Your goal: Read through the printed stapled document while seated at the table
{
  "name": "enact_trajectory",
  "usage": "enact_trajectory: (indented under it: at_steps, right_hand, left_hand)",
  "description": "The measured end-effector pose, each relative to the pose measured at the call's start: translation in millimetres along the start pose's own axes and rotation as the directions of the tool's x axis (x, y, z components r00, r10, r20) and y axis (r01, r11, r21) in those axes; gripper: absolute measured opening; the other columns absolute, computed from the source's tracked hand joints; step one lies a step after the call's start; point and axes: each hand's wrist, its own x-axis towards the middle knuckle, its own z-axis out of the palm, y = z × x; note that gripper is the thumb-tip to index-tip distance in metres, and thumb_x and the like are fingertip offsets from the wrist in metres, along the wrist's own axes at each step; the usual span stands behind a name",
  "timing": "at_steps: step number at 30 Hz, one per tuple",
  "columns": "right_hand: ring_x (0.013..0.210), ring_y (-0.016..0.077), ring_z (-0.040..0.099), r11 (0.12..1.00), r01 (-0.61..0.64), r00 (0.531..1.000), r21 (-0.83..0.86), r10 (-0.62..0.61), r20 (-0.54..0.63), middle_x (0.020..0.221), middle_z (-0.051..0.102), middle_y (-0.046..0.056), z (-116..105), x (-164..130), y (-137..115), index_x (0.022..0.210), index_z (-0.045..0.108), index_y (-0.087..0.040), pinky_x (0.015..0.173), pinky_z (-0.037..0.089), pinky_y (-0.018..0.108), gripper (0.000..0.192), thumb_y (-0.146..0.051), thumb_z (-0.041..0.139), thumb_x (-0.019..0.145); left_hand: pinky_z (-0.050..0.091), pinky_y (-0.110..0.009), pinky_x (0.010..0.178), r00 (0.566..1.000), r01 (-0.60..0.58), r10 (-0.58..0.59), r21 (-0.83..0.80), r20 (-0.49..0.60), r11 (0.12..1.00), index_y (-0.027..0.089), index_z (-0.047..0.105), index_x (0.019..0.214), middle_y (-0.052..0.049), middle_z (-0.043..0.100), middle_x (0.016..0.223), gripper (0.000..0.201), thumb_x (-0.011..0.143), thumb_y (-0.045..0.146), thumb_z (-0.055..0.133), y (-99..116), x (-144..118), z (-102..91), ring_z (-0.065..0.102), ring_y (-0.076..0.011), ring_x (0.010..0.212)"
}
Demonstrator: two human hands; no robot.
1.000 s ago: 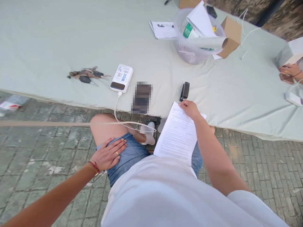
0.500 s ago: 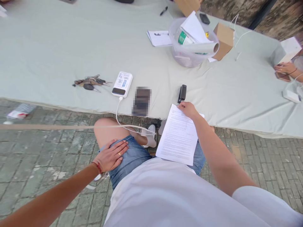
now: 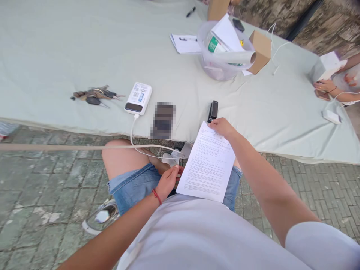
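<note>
My right hand (image 3: pixel 222 126) pinches the top edge of a printed paper sheet (image 3: pixel 205 165), which slopes from the table edge down over my lap. Just beyond those fingers a small black stapler (image 3: pixel 213 111) stands on the table. My left hand (image 3: pixel 168 180), a red cord at its wrist, is beside the sheet's left edge. Its thumb and fingers look parted, though the fingertips are partly hidden, and I see no clear grip on the paper.
On the cloth-covered table (image 3: pixel 112 48) lie keys (image 3: pixel 95 95), a white power bank (image 3: pixel 138 98) with a cable and a pixelated dark rectangle (image 3: pixel 163 120). Farther back are a filled plastic basin (image 3: pixel 216 71) and a cardboard box (image 3: pixel 260 50). Another person's hand (image 3: pixel 325 85) holds a white box (image 3: pixel 326 66).
My left hand has left my thigh and moved right, to the paper's left edge. The right hand keeps its pinch on the top edge. The view has shifted slightly.
</note>
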Motion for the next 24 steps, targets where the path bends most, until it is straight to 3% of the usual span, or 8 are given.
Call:
enact_trajectory:
  at_steps: [3,5,7,12,17,24]
  right_hand:
    - [0.059,0.0118,0.036,1.000,-0.015,0.999,-0.007,0.015,0.032,0.064,0.045,-0.003,0,-7,-4,0.063,0.051,-0.021,0.059,0.032,0.030,0.030,-0.029,0.070,0.086]
    - [0.058,0.0112,0.034,0.999,-0.036,0.999,-0.025,0.037,0.029,0.064,0.044,-0.003,2,-11,-3,0.063,0.048,-0.021,0.058,0.030,0.030,0.032,-0.026,0.068,0.087]
    - [0.059,0.0116,0.037,0.996,-0.064,0.998,-0.063,0.065,0.014,0.066,0.047,-0.002,5,-15,0,0.064,0.051,-0.021,0.059,0.032,0.030,0.029,-0.024,0.066,0.089]
    - [0.066,0.0141,0.047,0.986,-0.034,0.998,-0.161,0.026,-0.050,0.071,0.055,0.001,10,-23,12,0.065,0.055,-0.020,0.065,0.037,0.030,0.030,-0.023,0.063,0.093]
    - [0.074,0.0162,0.053,0.970,0.037,0.997,-0.240,-0.051,-0.052,0.079,0.062,0.003,5,-27,5,0.065,0.054,-0.020,0.072,0.039,0.031,0.031,-0.020,0.060,0.096]
    - [0.082,0.0194,0.060,0.939,0.145,0.989,-0.311,-0.150,0.010,0.088,0.068,0.006,11,-16,0,0.069,0.056,-0.020,0.075,0.041,0.031,0.028,-0.021,0.058,0.097]
  left_hand:
    - [0.059,-0.043,0.091,0.970,0.233,-0.200,-0.285,0.140,0.930,0.019,0.076,0.104,-0.014,0.079,0.115,0.070,0.088,0.083,0.050,25,7,23.2,0.073,-0.0338,0.110]
    - [0.059,-0.046,0.095,0.934,0.320,-0.222,-0.383,0.278,0.866,0.020,0.077,0.108,-0.013,0.079,0.114,0.071,0.087,0.084,0.052,39,7,28.4,0.073,-0.0343,0.110]
    - [0.058,-0.048,0.099,0.919,0.332,-0.194,-0.411,0.342,0.849,0.021,0.077,0.112,-0.012,0.079,0.116,0.069,0.085,0.082,0.058,47,5,31.1,0.073,-0.0350,0.113]
    - [0.051,-0.049,0.110,0.973,0.158,-0.104,-0.267,0.206,0.950,0.018,0.075,0.110,-0.013,0.077,0.122,0.060,0.075,0.065,0.080,41,5,38.0,0.066,-0.0373,0.126]
    - [0.052,-0.046,0.107,0.988,0.097,-0.075,-0.165,0.134,0.981,0.019,0.072,0.108,-0.013,0.076,0.118,0.053,0.086,0.067,0.069,38,14,41.2,0.067,-0.0334,0.121]
    - [0.053,-0.039,0.092,0.999,-0.047,0.047,-0.003,0.015,0.999,0.020,0.066,0.090,-0.007,0.073,0.097,0.046,0.096,0.064,0.055,29,36,45.2,0.066,-0.0248,0.096]
